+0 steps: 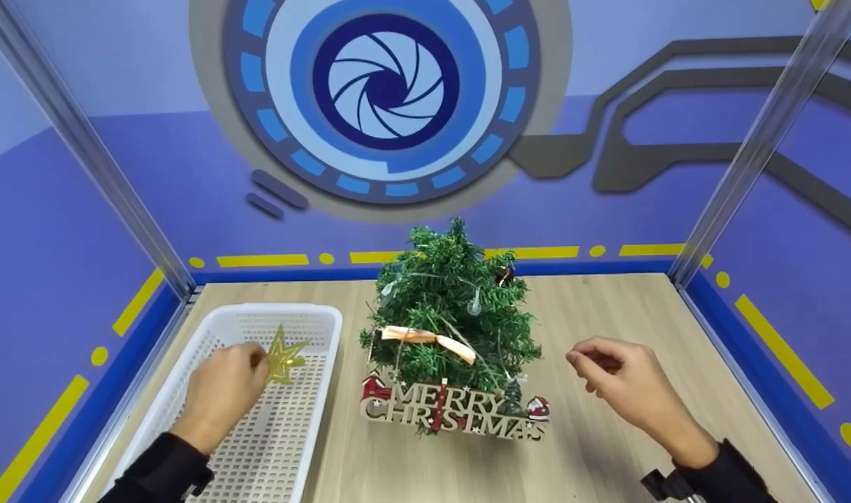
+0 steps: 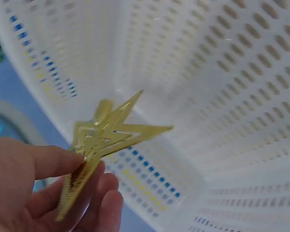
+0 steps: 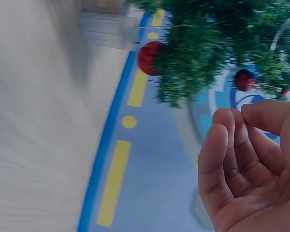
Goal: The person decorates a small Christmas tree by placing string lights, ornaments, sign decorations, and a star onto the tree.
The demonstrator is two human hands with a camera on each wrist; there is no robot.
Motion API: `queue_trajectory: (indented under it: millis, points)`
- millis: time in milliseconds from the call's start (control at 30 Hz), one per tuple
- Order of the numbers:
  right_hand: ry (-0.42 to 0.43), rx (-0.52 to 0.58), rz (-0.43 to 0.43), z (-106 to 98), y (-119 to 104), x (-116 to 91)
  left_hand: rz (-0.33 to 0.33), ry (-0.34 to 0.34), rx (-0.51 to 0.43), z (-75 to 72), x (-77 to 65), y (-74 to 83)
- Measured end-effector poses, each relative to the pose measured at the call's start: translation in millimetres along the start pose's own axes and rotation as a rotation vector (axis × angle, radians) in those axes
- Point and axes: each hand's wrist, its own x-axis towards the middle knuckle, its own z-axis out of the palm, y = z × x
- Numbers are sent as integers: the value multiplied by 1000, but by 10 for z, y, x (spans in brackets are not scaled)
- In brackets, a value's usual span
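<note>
My left hand [image 1: 228, 383] pinches a gold glitter star tree topper [image 1: 283, 360] between thumb and fingers, above the white plastic basket [image 1: 336, 335]. In the left wrist view the star [image 2: 106, 140] points away from the thumb, and a short gold socket shows behind it. A small green Christmas tree [image 1: 460, 293] stands mid-table, with a "Merry Christmas" sign [image 1: 460, 409] across its front and an orange-and-white bow [image 1: 429, 341] above that. To the tree's right hovers my right hand [image 1: 628, 381], fingers loosely bent and holding nothing, apart from the branches.
Red baubles [image 3: 151, 58] and small clear bulbs [image 1: 474, 306] hang on the tree. The perforated basket takes up the left of the wooden table [image 1: 600, 307]. Blue printed panels [image 1: 328, 230] and metal corner posts [image 1: 747, 154] bound the table's back and sides.
</note>
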Motion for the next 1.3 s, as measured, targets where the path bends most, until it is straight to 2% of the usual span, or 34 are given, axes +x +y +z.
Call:
queue_trajectory:
  millis: [67,167,333,500,567,633,733,800,900,1000,1133,1300]
  points:
    - [27,-1,-27,-59,-126,-4,-2,60,-52,-138,31,108]
    - [64,-14,-82,-148,-367,-6,39,197,-129,-372,77,321]
    - [110,-22,-298,-298,-908,-7,151,410,-256,-817,49,739]
    - [144,16,-502,-372,-1395,13,263,570,-385,-1232,-77,1188]
    - [136,4,-568,-366,-1538,25,363,669,-403,-1336,-135,1375]
    - [130,18,-655,-329,-1664,40,500,788,-387,-1384,-199,1559]
    - [134,42,-813,-237,-1873,39,705,969,-331,-1362,-293,1809]
    - [139,34,-918,-165,-2019,27,818,1023,-329,-1326,-347,1953]
    - [132,-46,-986,-89,-2212,-4,948,1013,-366,-1301,-385,2119]
    - [89,-88,-991,-55,-2311,6,999,929,-382,-1326,-389,2237]
    - [33,-80,-998,-25,-2293,102,964,814,-385,-1383,-383,2330]
    - [-5,-88,-1007,-15,-2224,225,915,718,-410,-1384,-350,2353]
